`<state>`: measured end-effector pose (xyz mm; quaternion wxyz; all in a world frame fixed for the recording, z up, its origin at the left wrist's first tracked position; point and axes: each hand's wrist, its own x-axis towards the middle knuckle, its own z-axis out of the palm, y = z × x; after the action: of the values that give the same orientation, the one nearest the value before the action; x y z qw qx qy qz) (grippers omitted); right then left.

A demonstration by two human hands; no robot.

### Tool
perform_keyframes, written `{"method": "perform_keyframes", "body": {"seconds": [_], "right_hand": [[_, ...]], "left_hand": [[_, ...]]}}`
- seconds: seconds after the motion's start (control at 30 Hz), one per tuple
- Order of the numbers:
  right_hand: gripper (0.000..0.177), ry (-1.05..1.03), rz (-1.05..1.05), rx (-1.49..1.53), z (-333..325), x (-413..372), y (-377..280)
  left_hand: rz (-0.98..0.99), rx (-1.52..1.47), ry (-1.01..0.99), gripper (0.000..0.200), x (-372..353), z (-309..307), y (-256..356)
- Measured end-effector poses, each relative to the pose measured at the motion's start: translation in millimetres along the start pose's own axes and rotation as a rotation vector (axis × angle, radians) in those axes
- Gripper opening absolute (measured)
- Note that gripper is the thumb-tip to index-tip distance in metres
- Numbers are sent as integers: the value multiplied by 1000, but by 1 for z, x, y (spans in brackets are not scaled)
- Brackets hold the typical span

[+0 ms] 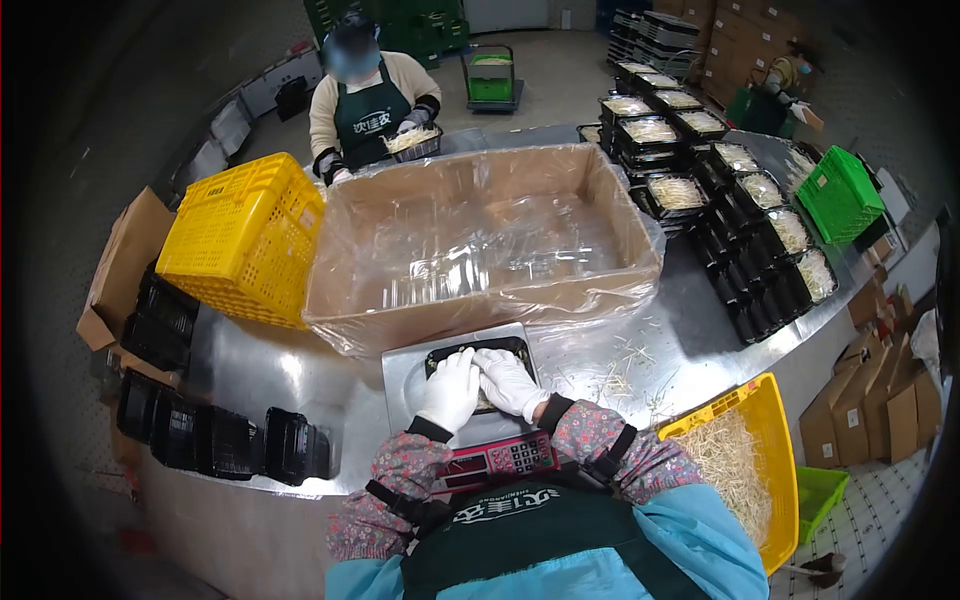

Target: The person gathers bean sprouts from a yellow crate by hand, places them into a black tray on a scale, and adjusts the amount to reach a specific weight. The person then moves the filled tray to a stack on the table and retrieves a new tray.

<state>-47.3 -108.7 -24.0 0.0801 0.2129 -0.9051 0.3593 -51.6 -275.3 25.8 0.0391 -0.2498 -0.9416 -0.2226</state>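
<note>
A black tray point(518, 346) rests on the silver plate of a scale point(404, 385), in front of my body. My left hand point(450, 390), in a white glove, lies over the tray's left part. Beside it my right hand point(507, 382), also gloved in white, covers the right part, and the two hands touch. Both hands hide most of the tray's contents. The fingers look pressed together on it, and what they hold is hidden. The red keypad point(520, 456) of the scale shows between my forearms.
A large lined carton point(480, 305) stands ahead, a yellow crate point(240, 235) to its left. Filled trays point(675, 193) are stacked at right, empty black trays point(225, 440) at left. A yellow bin point(775, 460) of pale strands is near my right. A co-worker point(370, 110) stands opposite.
</note>
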Motion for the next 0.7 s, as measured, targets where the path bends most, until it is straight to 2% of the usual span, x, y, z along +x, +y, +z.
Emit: {"method": "perform_keyframes", "body": {"seconds": [0.1, 0.17, 0.23, 0.27, 0.3, 0.33, 0.37, 0.43, 0.47, 0.5, 0.6, 0.7], "right_hand": [[50, -115, -32, 153, -15, 1, 7], [52, -138, -25, 225, -76, 11, -19], [50, -74, -22, 193, -131, 36, -12], [50, 25, 68, 290, -152, 51, 0], [50, 89, 114, 205, -170, 69, 29], [52, 181, 101, 185, -179, 87, 66], [58, 218, 174, 173, -189, 104, 104], [67, 197, 297, -91, -196, 130, 183], [73, 127, 379, -244, -195, 136, 216], [78, 60, 459, -399, -195, 143, 222], [85, -228, 625, -587, -188, 140, 232], [91, -633, 727, -601, -198, 146, 211]], "left_hand": [[58, -90, 85, 40, -6, -7, 6], [100, -109, 158, 39, -7, -16, 8], [118, -133, 234, 39, -12, -29, 9], [74, -145, 284, 40, -12, -39, 11], [27, -151, 336, 41, -11, -47, 10], [-57, -137, 337, 47, -13, -47, 2], [-152, -98, 318, 52, -15, -47, -4], [-244, -22, 251, 58, -19, -39, -11], [-219, 3, 206, 60, -19, -36, -8], [-191, 25, 160, 61, -18, -31, -2], [-28, 38, 6, 64, -9, -28, 18], [75, 27, -93, 62, -3, -26, 28]]}}
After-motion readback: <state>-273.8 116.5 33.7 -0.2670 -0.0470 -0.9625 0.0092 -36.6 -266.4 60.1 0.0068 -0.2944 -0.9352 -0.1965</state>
